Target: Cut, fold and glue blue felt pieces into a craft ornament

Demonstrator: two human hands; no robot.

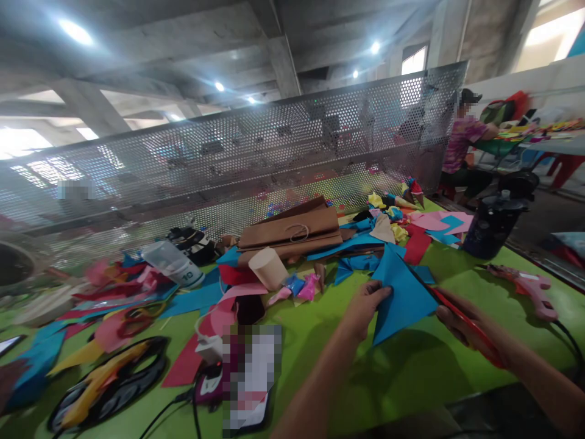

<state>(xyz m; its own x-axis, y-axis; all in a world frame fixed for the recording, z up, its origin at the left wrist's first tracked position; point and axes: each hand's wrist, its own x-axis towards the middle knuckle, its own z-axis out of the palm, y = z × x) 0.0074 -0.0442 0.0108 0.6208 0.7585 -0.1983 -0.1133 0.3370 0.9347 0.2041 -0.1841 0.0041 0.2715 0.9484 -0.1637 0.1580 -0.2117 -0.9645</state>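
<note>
My left hand (365, 308) pinches a sheet of blue paper (402, 299) by its left side, thumb on top. The sheet is held up at a tilt above the green table and comes to a point at its top. My right hand (466, 320) is closed around a pair of red-handled scissors (475, 332). Their dark blade lies along the sheet's right edge; whether the blades are apart cannot be made out. Just behind the sheet lie more blue paper pieces (359, 263) and a red strip (417, 244).
A pink glue gun (534, 289) lies at right, near a dark bottle (491, 225). Brown paper (292, 228), a cardboard tube (267, 268), a plastic cup (173, 263) and a yellow glue gun (103, 378) fill the left and back. A perforated metal screen (274, 152) stands behind; a person (466, 140) sits beyond.
</note>
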